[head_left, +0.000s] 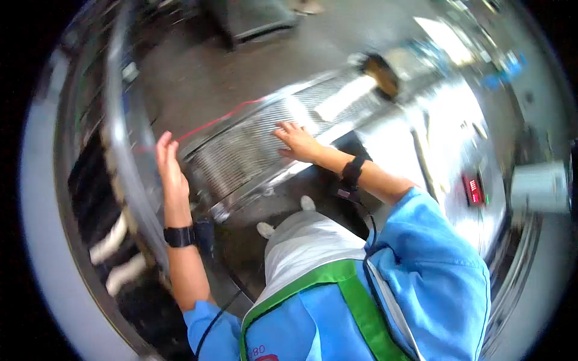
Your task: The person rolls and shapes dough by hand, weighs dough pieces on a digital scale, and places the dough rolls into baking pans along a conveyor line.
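The left hand [173,171] is raised at the left of the frame, its forearm nearly upright, fingers straight and pointing to the top, holding nothing. The right hand [301,145] reaches in from the right, forearm slanting up and leftward, fingers loosely spread and no object in its grasp; whether its fingertips touch the surface below cannot be told. Each wrist wears a black band.

The conveyor [241,150] runs diagonally from the centre left toward the upper right, between and beyond the hands. It looks grey and finely ridged, with shiny metal edges and bright glare near its middle. A white strip [344,100] lies across its upper part, near a blurred dark brown thing [382,75].
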Tool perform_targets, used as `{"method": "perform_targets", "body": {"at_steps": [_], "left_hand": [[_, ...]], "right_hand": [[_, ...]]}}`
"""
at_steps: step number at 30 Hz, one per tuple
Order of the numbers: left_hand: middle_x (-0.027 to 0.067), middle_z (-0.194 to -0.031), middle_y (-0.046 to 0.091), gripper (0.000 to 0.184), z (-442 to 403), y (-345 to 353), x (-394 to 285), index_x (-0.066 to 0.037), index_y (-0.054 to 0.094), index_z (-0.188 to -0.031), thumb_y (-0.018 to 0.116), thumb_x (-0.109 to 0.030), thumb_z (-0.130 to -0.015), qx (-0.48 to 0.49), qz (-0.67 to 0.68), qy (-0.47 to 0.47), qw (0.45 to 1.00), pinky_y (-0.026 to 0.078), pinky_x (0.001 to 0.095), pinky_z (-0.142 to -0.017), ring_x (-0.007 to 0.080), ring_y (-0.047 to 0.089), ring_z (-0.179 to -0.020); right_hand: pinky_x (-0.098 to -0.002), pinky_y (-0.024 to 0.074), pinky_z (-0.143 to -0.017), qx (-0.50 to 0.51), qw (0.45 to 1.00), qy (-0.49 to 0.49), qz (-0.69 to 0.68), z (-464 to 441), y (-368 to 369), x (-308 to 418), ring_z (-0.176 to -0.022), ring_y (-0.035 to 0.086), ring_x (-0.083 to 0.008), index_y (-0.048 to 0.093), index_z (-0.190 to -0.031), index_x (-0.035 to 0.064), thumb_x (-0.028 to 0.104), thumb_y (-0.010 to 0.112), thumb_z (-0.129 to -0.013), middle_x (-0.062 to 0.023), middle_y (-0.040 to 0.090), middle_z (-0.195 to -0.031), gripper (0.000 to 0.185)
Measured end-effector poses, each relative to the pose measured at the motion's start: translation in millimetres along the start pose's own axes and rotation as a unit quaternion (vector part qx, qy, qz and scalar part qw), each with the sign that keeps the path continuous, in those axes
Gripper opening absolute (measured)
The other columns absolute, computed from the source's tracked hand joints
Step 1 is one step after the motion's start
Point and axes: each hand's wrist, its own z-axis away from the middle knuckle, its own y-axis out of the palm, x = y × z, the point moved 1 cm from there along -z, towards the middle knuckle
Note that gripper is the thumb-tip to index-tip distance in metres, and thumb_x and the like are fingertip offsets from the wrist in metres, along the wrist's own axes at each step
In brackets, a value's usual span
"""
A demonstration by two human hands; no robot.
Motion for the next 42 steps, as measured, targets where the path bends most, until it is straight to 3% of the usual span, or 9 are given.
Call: {"method": "perform_targets", "body": {"at_steps": [5,8,18,21,24,26,28,33,42], "left_hand": [[0.0155,-0.130,0.025,0.044,39.3,177.0,78.6,-0.011,0.042,-0.115,0.056,-0.020,-0.074,0.286,-0.329,0.037,0.899,0.019,0.0366,-0.098,0.0296,0.021,-0.122],[0.0148,-0.131,0.023,0.051,50.5,263.3,90.8,-0.011,0.037,-0.119,0.056,-0.023,-0.073,0.314,-0.501,0.112,0.799,0.019,0.0404,-0.098,0.0306,0.020,-0.122],[0.0155,-0.105,0.048,0.050,21.0,297.9,102.7,-0.007,0.038,-0.113,0.058,-0.020,-0.069,0.276,-0.650,0.175,0.687,0.037,0.0422,-0.082,0.0342,0.046,-0.095],[0.0173,-0.100,0.051,0.045,18.4,283.9,100.1,-0.004,0.043,-0.106,0.059,-0.021,-0.067,0.276,-0.661,0.190,0.671,0.039,0.0405,-0.079,0.0351,0.048,-0.092],[0.0170,-0.086,0.056,0.038,10.2,271.1,90.2,0.000,0.049,-0.095,0.058,-0.022,-0.065,0.313,-0.582,0.059,0.748,0.044,0.0382,-0.069,0.0304,0.055,-0.081],[0.0080,-0.077,0.055,0.037,45.8,258.0,45.2,0.001,0.052,-0.096,0.055,-0.027,-0.072,0.322,-0.188,-0.215,0.903,0.044,0.0309,-0.061,0.0165,0.053,-0.064],[0.0057,-0.080,0.054,0.025,51.3,229.8,56.9,-0.003,0.054,-0.093,0.052,-0.023,-0.077,0.347,-0.041,-0.313,0.883,0.045,0.0217,-0.054,0.0114,0.053,-0.063],[0.0084,-0.076,0.054,0.045,80.1,226.4,21.2,0.003,0.046,-0.103,0.054,-0.029,-0.073,0.278,0.204,-0.352,0.870,0.048,0.0248,-0.051,0.0153,0.054,-0.059],[0.0072,-0.072,0.052,0.045,102.1,62.6,-100.3,-0.003,0.047,-0.097,0.061,-0.030,-0.063,-0.011,0.304,-0.145,0.941,0.045,0.0273,-0.047,0.0161,0.053,-0.056]], "right_hand": [[-0.0420,0.0310,-0.090,-0.184,0.932,0.305,-0.061,211.7,-40.7,-142.4,-0.113,0.031,-0.0344,0.047,-0.108,0.0091,0.026,0.064,-0.067,-0.0186,0.029,-0.126,0.047],[-0.0470,0.0284,-0.090,-0.060,0.860,0.493,0.121,323.3,-75.0,-179.8,-0.114,0.030,-0.0351,0.045,-0.110,0.0126,0.027,0.066,-0.063,-0.0164,0.028,-0.127,0.053],[-0.0459,0.0280,-0.085,-0.125,0.782,0.601,0.108,420.5,-43.7,-197.8,-0.104,0.037,-0.0310,0.045,-0.102,0.0079,0.016,0.066,-0.058,-0.0107,0.042,-0.109,0.050],[-0.0456,0.0282,-0.085,-0.114,0.843,0.510,0.127,401.3,-57.1,-205.8,-0.102,0.038,-0.0312,0.049,-0.096,0.0078,0.013,0.064,-0.057,-0.0122,0.042,-0.105,0.042],[-0.0467,0.0284,-0.085,-0.161,0.872,0.429,0.175,376.5,-73.9,-235.5,-0.103,0.038,-0.0342,0.053,-0.098,0.0055,0.016,0.063,-0.059,-0.0149,0.043,-0.109,0.042],[-0.0443,0.0352,-0.082,-0.157,0.887,0.433,0.002,364.6,-77.0,-268.7,-0.094,0.044,-0.0381,0.052,-0.104,0.0037,0.023,0.062,-0.064,-0.0201,0.048,-0.103,0.046],[-0.0439,0.0391,-0.079,-0.065,0.905,0.417,0.056,369.0,-76.0,-274.1,-0.091,0.047,-0.0378,0.049,-0.107,0.0023,0.027,0.061,-0.066,-0.0245,0.048,-0.102,0.050],[-0.0332,0.0409,-0.076,-0.077,0.835,0.423,-0.343,389.4,-78.0,-338.3,-0.091,0.051,-0.0252,0.046,-0.111,-0.0038,0.027,0.058,-0.070,-0.0153,0.053,-0.101,0.053],[-0.0269,0.0402,-0.070,-0.089,0.888,0.200,-0.405,110.6,-241.3,-101.1,-0.084,0.049,-0.0165,0.047,-0.108,-0.0016,0.035,0.046,-0.081,-0.0092,0.051,-0.092,0.046]]}}
